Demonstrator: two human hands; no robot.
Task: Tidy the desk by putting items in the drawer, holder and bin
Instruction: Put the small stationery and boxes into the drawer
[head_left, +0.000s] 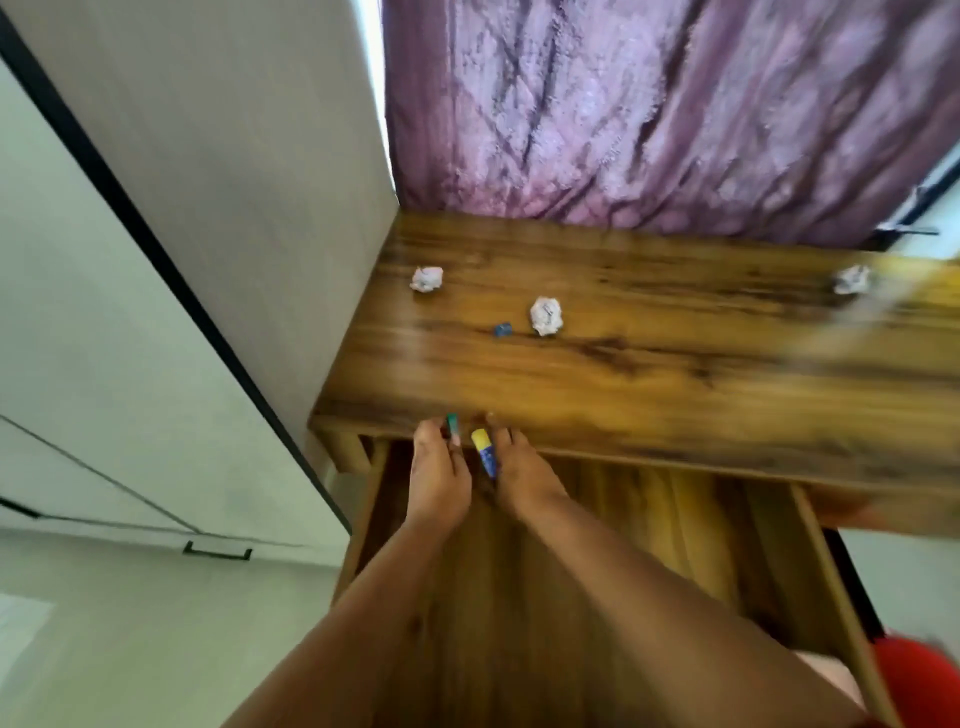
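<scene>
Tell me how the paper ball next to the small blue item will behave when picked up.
The crumpled paper ball is probably very light and should squash easily, given its creases. Its lumpy shape suggests it would wobble rather than roll far on the desk.

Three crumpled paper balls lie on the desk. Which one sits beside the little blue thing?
The middle paper ball: the small blue object lies just to its left. The left ball and far-right ball sit alone.

Open drawer (649, 519) bare right of both hands; desk (675, 374) front strip free; paper balls (546, 315) and blue item (502, 329) dot rear.
</scene>
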